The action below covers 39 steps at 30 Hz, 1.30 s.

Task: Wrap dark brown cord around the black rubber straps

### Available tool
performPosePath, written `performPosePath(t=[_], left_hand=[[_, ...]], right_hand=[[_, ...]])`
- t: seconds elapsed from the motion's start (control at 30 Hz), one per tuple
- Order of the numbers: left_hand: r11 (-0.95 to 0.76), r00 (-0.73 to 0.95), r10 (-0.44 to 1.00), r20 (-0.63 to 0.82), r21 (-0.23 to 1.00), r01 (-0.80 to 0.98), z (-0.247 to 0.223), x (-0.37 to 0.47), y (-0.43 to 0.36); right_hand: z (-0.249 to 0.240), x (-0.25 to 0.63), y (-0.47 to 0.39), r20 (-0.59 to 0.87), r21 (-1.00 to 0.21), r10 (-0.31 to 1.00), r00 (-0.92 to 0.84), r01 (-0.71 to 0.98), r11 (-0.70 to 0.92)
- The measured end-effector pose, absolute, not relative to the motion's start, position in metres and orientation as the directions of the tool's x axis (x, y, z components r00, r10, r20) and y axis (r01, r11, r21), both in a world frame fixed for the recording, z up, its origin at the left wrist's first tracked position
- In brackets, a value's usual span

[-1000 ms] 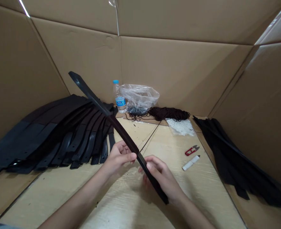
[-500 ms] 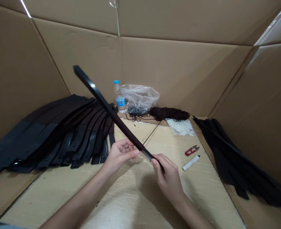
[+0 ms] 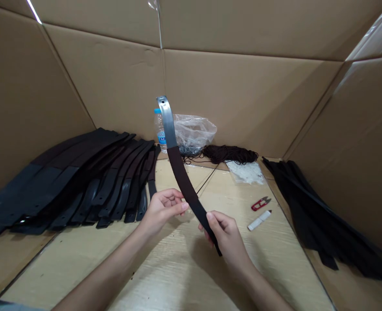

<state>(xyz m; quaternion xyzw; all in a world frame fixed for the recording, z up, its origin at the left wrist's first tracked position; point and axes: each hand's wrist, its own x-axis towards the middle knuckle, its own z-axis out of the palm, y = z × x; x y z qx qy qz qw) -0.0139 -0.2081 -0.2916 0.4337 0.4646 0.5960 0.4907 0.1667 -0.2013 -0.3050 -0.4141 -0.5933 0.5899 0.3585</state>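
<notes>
A curved black strip [image 3: 201, 214], with a hole at its shiny upper end, is held tilted over the table. Dark brown cord [image 3: 182, 170] is wound tightly around its middle. My right hand [image 3: 225, 231] is closed on the bare lower part, thumb on the face and fingers behind. At the lower end of the winding, my left hand [image 3: 167, 207] pinches thumb and finger together at the strip's left edge, where the cord runs; the cord between the fingertips is mostly hidden. From behind the strip, cord stretches back to a dark brown heap of cord [image 3: 231, 154].
Several cord-wrapped strips [image 3: 81, 172] lie piled at left, more black strips [image 3: 307, 207] at right. Red thread snips [image 3: 259, 204] and a white stick-like piece with a dark tip [image 3: 259, 220] lie near my right hand. Behind stand a water bottle [image 3: 160, 129] and a plastic bag [image 3: 197, 129].
My right hand has turned the strip: its upper end has swung right and its broad face now shows instead of its edge. My left hand has hardly moved.
</notes>
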Motion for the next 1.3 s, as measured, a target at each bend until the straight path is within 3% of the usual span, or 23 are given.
performPosePath(t=[0.2, 0.4, 0.63, 0.83, 1.0, 1.17, 1.3], left_hand=[[-0.092, -0.12, 0.99, 0.069, 0.976, -0.196, -0.291, -0.015, -0.209], [-0.057, -0.087, 0.995, 0.039, 0.976, -0.21, -0.29, -0.014, -0.209], [0.007, -0.022, 1.0, -0.015, 0.943, -0.334, -0.291, -0.009, -0.209], [-0.035, -0.097, 0.995, 0.007, 0.955, -0.293, -0.291, -0.01, -0.209], [-0.066, -0.183, 0.983, 0.025, 0.973, -0.223, -0.29, -0.009, -0.209], [-0.051, -0.215, 0.977, 0.009, 0.981, -0.187, -0.29, -0.008, -0.209], [-0.043, -0.204, 0.979, 0.004, 0.981, -0.187, -0.292, -0.009, -0.209]], right_hand=[[-0.305, 0.166, -0.203, -0.213, -0.948, 0.843, -0.494, -0.103, -0.3], [-0.301, 0.165, -0.207, -0.301, -0.788, 0.722, -0.623, -0.264, -0.556], [-0.305, 0.167, -0.208, -0.356, -0.65, 0.556, -0.751, -0.229, -0.725], [-0.311, 0.161, -0.209, -0.249, -0.805, 0.59, -0.768, -0.175, -0.567], [-0.306, 0.161, -0.207, -0.092, -0.984, 0.832, -0.547, -0.079, -0.16], [-0.307, 0.164, -0.207, 0.083, -0.974, 0.883, -0.462, 0.15, 0.17], [-0.305, 0.165, -0.208, 0.07, -0.974, 0.886, -0.459, 0.162, 0.161]])
